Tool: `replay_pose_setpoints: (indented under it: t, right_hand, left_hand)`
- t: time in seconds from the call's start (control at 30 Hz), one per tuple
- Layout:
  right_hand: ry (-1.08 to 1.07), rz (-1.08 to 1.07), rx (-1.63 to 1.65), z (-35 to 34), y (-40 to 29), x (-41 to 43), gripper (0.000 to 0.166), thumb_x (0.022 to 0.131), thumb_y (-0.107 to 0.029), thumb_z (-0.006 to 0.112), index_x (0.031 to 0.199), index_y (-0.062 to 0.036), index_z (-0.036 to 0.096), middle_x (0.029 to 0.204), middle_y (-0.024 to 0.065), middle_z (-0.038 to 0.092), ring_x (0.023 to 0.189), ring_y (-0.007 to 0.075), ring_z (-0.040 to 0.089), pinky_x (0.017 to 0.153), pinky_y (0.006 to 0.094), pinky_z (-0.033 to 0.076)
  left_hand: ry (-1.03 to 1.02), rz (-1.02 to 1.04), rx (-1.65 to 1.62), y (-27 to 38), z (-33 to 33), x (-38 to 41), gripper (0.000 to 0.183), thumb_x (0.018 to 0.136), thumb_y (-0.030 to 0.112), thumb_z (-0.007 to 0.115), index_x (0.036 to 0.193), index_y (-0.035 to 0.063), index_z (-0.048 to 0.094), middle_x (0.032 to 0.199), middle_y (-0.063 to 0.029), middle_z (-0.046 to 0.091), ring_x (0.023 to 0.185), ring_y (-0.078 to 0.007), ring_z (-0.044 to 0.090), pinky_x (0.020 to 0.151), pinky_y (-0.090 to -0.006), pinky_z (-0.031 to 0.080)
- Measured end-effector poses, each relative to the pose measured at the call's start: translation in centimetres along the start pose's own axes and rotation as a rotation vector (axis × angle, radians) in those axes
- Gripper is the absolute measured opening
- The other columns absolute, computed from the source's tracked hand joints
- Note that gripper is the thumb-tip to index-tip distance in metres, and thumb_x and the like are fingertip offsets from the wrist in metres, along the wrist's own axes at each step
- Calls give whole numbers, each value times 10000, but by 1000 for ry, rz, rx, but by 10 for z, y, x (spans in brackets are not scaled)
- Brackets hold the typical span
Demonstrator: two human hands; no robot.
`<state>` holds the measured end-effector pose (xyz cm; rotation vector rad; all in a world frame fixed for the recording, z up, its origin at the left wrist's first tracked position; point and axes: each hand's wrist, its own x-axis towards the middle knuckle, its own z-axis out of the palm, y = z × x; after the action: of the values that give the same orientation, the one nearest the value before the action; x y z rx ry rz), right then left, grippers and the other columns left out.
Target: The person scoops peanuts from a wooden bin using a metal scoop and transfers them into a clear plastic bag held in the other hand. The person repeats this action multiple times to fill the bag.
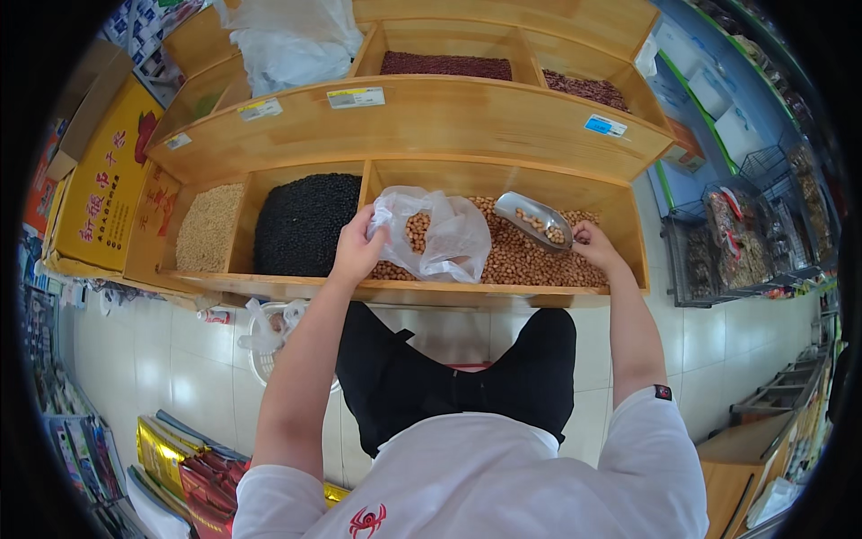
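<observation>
My left hand (359,246) grips the left rim of a clear plastic bag (459,236) that rests on light brown nuts or beans (532,259) in the right wooden compartment. Some of the same nuts show in the bag's opening. Right of the bag, my right hand (595,246) holds a metal scoop (535,219) by its handle end. The scoop lies tilted over the heap, with several nuts in it. Its handle is mostly hidden by my fingers.
Left of the bag are compartments of black beans (306,222) and pale grains (210,229). Dark red beans (446,66) and crumpled plastic bags (293,50) fill the upper tier. A yellow carton (101,195) stands left, a wire rack (700,263) right, and a white basket (262,364) on the floor.
</observation>
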<state>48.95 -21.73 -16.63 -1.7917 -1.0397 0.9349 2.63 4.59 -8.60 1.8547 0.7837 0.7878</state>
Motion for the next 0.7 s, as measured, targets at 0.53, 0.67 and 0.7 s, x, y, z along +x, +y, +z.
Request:
replay_pose_setpoints:
  t: [0.53, 0.67, 0.7]
  right_hand:
    - [162, -194, -515, 57, -217, -53, 254, 790, -160, 768, 1000, -57, 668, 898, 119, 743, 863, 238, 730, 770, 340, 562]
    - [190, -299, -803, 91, -258, -58, 239, 795, -240, 743, 979, -98, 690, 857, 106, 742, 828, 304, 721, 734, 414, 569]
    - [195, -319, -866, 96, -261, -58, 232, 797, -245, 739, 972, -100, 689, 844, 101, 740, 814, 307, 717, 724, 422, 567]
  left_hand:
    - [11, 10, -28, 2, 0, 1, 302, 911, 93, 616, 1202, 14, 619, 830, -86, 713, 743, -156, 671, 713, -305, 520]
    - [8, -28, -47, 1, -1, 1, 304, 916, 87, 612, 1212, 16, 619, 826, -85, 709, 743, -156, 672, 713, -302, 518]
    - [4, -29, -51, 3, 0, 1, 302, 917, 86, 612, 1211, 16, 618, 825, -85, 709, 743, -157, 672, 713, -302, 518]
